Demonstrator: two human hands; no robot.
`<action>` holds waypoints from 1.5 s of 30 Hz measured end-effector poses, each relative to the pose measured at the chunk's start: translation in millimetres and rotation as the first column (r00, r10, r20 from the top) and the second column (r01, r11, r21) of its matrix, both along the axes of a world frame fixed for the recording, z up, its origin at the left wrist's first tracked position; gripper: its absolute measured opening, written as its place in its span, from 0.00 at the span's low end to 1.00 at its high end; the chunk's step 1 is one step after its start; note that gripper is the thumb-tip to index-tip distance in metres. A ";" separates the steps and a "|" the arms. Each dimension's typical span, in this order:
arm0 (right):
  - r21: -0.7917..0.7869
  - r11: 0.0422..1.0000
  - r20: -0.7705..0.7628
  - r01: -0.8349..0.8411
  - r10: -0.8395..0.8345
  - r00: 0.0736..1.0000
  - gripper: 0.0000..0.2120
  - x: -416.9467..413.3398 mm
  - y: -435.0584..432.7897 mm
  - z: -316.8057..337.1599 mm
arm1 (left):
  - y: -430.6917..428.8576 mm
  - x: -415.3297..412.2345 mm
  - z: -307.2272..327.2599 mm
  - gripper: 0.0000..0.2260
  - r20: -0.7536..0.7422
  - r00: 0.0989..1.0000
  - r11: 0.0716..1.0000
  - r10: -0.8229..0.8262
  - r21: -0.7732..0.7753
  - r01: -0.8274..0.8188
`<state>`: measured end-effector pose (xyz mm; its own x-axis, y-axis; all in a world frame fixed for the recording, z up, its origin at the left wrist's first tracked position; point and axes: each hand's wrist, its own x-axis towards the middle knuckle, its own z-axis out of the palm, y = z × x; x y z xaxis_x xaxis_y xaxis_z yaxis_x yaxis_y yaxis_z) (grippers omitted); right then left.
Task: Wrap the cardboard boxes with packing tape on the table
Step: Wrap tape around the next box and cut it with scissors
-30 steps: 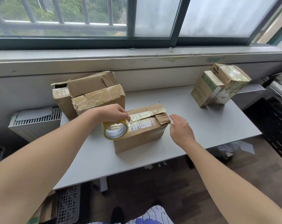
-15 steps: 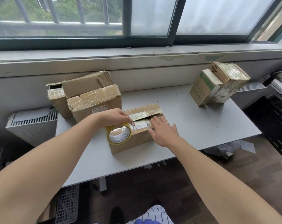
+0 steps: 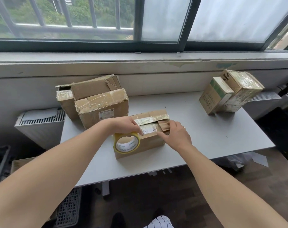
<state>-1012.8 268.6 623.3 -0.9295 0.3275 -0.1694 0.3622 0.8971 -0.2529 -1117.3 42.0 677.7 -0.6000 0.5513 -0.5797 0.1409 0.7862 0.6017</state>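
A: Where is the box being taped?

B: The cardboard box [image 3: 150, 143] lies near the front-middle of the grey table [image 3: 206, 132]. A glossy tape strip [image 3: 150, 119] crosses its top, and a white shipping label [image 3: 148, 129] sits just in front of the strip. The label print is too small to read.

A: Left hand?

B: The left hand [image 3: 125, 125] has its fingers curled over the top of the packing tape roll [image 3: 128, 146] and grips it. The roll stands on edge against the box's near-left corner and hides that corner. The core reads "MADE IN CHINA".

A: Right hand?

B: The right hand [image 3: 176, 135] rests on the box's right end with the thumb pointing left along the front edge. Its fingers bend down over a creased flap and the tips are hidden. I cannot tell whether it pinches or presses. It wears a ring [image 3: 183, 127].

A: Other boxes?

B: A stack of taped boxes [image 3: 100, 104] sits back left, just behind the left hand. Two wrapped boxes [image 3: 229, 92] lean together far right, well apart from the work. A radiator [image 3: 41, 122] stands left of the table and is partly covered.
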 end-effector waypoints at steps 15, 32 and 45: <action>-0.081 0.984 -0.134 0.156 -0.166 0.977 0.13 -7.0 33.9 14.3 | 30.2 -0.5 -0.4 0.09 -0.034 0.999 0.999 0.029 0.030 -0.028; -0.310 0.943 -0.227 0.119 -0.195 0.954 0.09 -11.1 40.8 13.5 | 44.6 -8.2 8.1 0.10 -0.068 0.997 0.994 -0.031 -0.104 0.023; -0.257 0.966 -0.114 0.030 -0.061 0.992 0.15 -26.1 33.6 27.3 | 52.2 20.9 6.4 0.12 -0.198 0.975 0.995 -0.097 0.011 0.101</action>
<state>-1038.9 302.2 650.6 -0.9333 0.3303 -0.1405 0.3539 0.7809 -0.5148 -1096.4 94.2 684.1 -0.6429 0.6244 -0.4437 0.3346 0.7500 0.5706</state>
